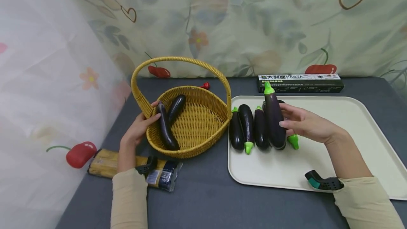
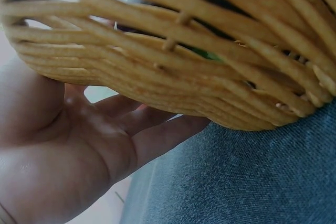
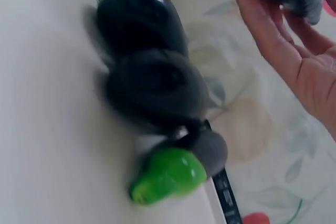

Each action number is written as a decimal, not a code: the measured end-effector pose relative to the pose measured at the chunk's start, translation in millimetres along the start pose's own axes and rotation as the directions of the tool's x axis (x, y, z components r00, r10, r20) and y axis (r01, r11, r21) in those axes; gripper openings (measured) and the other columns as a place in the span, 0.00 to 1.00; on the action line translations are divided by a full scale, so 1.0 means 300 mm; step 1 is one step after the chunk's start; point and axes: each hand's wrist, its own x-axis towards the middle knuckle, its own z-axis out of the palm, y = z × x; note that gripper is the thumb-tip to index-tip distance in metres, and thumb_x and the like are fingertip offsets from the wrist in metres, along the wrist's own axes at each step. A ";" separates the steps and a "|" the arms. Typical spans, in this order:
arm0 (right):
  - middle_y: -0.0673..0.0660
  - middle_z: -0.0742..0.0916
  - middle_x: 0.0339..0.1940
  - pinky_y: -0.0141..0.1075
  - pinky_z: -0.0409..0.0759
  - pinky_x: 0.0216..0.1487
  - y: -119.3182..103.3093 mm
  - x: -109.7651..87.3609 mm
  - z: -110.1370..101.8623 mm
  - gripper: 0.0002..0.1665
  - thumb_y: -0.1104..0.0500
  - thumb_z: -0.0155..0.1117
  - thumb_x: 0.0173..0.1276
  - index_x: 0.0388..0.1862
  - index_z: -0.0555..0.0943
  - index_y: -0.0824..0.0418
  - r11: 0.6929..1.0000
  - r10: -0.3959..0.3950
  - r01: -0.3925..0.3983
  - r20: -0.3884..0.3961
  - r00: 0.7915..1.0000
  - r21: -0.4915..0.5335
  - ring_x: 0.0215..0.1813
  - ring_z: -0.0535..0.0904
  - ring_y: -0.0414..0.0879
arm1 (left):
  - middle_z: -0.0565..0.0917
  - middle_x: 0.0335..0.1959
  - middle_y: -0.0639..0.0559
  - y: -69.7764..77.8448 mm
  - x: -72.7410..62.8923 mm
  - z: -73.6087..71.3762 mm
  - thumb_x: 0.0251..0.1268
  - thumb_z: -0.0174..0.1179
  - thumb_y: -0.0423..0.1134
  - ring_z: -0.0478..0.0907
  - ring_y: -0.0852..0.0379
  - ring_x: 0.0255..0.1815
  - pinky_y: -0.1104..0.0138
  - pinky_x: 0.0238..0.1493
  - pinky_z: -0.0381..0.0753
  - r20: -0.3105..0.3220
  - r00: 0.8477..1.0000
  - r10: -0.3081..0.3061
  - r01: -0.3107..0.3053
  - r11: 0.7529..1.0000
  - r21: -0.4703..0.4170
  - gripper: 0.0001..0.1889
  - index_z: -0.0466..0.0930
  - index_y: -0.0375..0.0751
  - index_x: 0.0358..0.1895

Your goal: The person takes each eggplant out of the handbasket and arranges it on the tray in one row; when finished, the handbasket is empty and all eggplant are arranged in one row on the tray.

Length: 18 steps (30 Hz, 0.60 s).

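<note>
Grey table (image 1: 203, 193) against a flowery curtain (image 1: 254, 20), sheer curtain hanging at frame left. Cream tray (image 1: 359, 140) at centre right, wicker basket (image 1: 190, 130) at centre left, rim almost touching the tray's edge, so a short hop from one to the other.

Right hand (image 1: 302, 123) over the tray, thumb and fingers curled round one eggplant (image 1: 274, 119), lifted above the row with green cap pointing to the top of frame. Right wrist view a bit blurry but same story: fingers wrapped round a dark body up in the corner.

Left hand (image 1: 140, 128) on the basket's left wall, fingers fairly straight and close together, palm flat against the weave in the left wrist view, thumb over the rim. Looks like bracing, keeping the basket from sliding.

Counts:
- in the basket: 2 eggplants (image 1: 166, 126), lying lengthwise on the floor
- on the tray: 3 lying side by side (image 1: 248, 126), caps mixed up and down, plus at least one more mostly hidden behind the hand, green cap (image 1: 293, 141) poking out
- held: 1
- pasta box (image 1: 300, 83) behind the tray: 1
- spaghetti pack (image 1: 133, 169) at lower left: 1
</note>
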 end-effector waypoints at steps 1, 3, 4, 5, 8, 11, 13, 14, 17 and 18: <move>0.71 0.58 0.71 0.43 0.76 0.51 0.003 -0.002 -0.010 0.40 0.64 0.51 0.74 0.77 0.43 0.67 1.000 0.002 -0.002 -0.010 1.000 -0.001 0.58 0.73 0.44 | 0.58 0.71 0.40 0.001 0.000 0.000 0.72 0.53 0.47 0.66 0.41 0.63 0.63 0.48 0.77 0.001 1.000 -0.001 0.001 1.000 0.002 0.34 0.48 0.59 0.77; 0.71 0.57 0.71 0.43 0.77 0.51 0.011 -0.006 -0.034 0.40 0.64 0.50 0.75 0.77 0.42 0.65 1.000 0.007 -0.007 -0.029 1.000 -0.004 0.58 0.74 0.43 | 0.58 0.71 0.40 0.002 -0.001 0.000 0.72 0.53 0.47 0.66 0.42 0.63 0.63 0.48 0.77 0.000 1.000 -0.003 0.003 1.000 0.004 0.34 0.48 0.60 0.77; 0.69 0.58 0.71 0.44 0.77 0.51 0.015 -0.008 -0.047 0.40 0.63 0.50 0.75 0.77 0.42 0.64 1.000 0.013 -0.013 -0.041 0.999 -0.005 0.58 0.74 0.43 | 0.59 0.71 0.40 0.002 -0.001 0.000 0.72 0.53 0.47 0.67 0.42 0.62 0.63 0.48 0.77 -0.002 1.000 -0.005 0.005 1.000 0.004 0.34 0.48 0.60 0.77; 0.68 0.59 0.71 0.44 0.77 0.51 0.020 -0.011 -0.061 0.40 0.63 0.50 0.75 0.77 0.42 0.63 1.000 0.017 -0.018 -0.052 0.998 -0.005 0.58 0.74 0.43 | 0.59 0.71 0.40 0.002 -0.001 0.000 0.72 0.53 0.47 0.67 0.43 0.62 0.63 0.48 0.77 -0.004 1.000 -0.006 0.006 1.000 0.005 0.34 0.48 0.60 0.77; 0.61 0.65 0.68 0.46 0.77 0.50 0.040 -0.020 -0.102 0.38 0.63 0.49 0.76 0.78 0.43 0.60 1.000 0.028 -0.028 -0.081 0.996 0.003 0.57 0.75 0.43 | 0.60 0.70 0.40 0.003 -0.001 0.000 0.71 0.54 0.47 0.69 0.44 0.61 0.63 0.47 0.77 -0.010 1.000 -0.013 0.013 1.000 0.004 0.34 0.49 0.60 0.76; 0.55 0.69 0.63 0.47 0.77 0.49 0.064 -0.029 -0.137 0.38 0.62 0.49 0.76 0.78 0.44 0.58 0.998 0.055 -0.055 -0.112 0.992 0.007 0.56 0.76 0.42 | 0.59 0.71 0.40 0.002 -0.001 0.000 0.71 0.54 0.47 0.67 0.43 0.62 0.64 0.47 0.77 -0.010 1.000 -0.016 0.016 1.000 0.002 0.34 0.49 0.60 0.76; 0.57 0.68 0.63 0.46 0.77 0.49 0.080 -0.034 -0.158 0.38 0.61 0.49 0.76 0.78 0.44 0.57 0.997 0.078 -0.079 -0.132 0.988 -0.004 0.55 0.76 0.42 | 0.58 0.71 0.41 0.002 -0.001 0.001 0.71 0.54 0.47 0.66 0.42 0.63 0.64 0.47 0.77 -0.008 1.000 -0.017 0.017 1.000 -0.002 0.35 0.49 0.60 0.77; 0.59 0.67 0.64 0.46 0.77 0.49 0.086 -0.037 -0.167 0.39 0.61 0.50 0.76 0.78 0.43 0.57 0.995 0.092 -0.094 -0.142 0.986 -0.009 0.55 0.76 0.41 | 0.58 0.71 0.41 0.002 -0.001 0.002 0.71 0.54 0.47 0.66 0.42 0.63 0.64 0.47 0.77 -0.008 1.000 -0.016 0.016 1.000 -0.002 0.35 0.49 0.60 0.77; 0.65 0.63 0.66 0.46 0.77 0.49 0.104 -0.047 -0.194 0.40 0.58 0.50 0.76 0.78 0.42 0.54 0.990 0.136 -0.142 -0.172 0.976 -0.023 0.53 0.77 0.42 | 0.57 0.72 0.41 0.003 0.000 0.003 0.71 0.54 0.47 0.65 0.41 0.64 0.64 0.47 0.77 -0.006 1.000 -0.014 0.014 1.000 -0.005 0.35 0.49 0.60 0.77; 0.66 0.63 0.66 0.46 0.77 0.49 0.110 -0.051 -0.202 0.40 0.58 0.50 0.76 0.78 0.42 0.53 0.988 0.147 -0.155 -0.178 0.973 -0.028 0.53 0.77 0.42 | 0.58 0.71 0.41 0.003 0.000 0.003 0.71 0.54 0.47 0.65 0.41 0.63 0.64 0.47 0.77 -0.007 1.000 -0.015 0.015 1.000 -0.005 0.35 0.49 0.60 0.77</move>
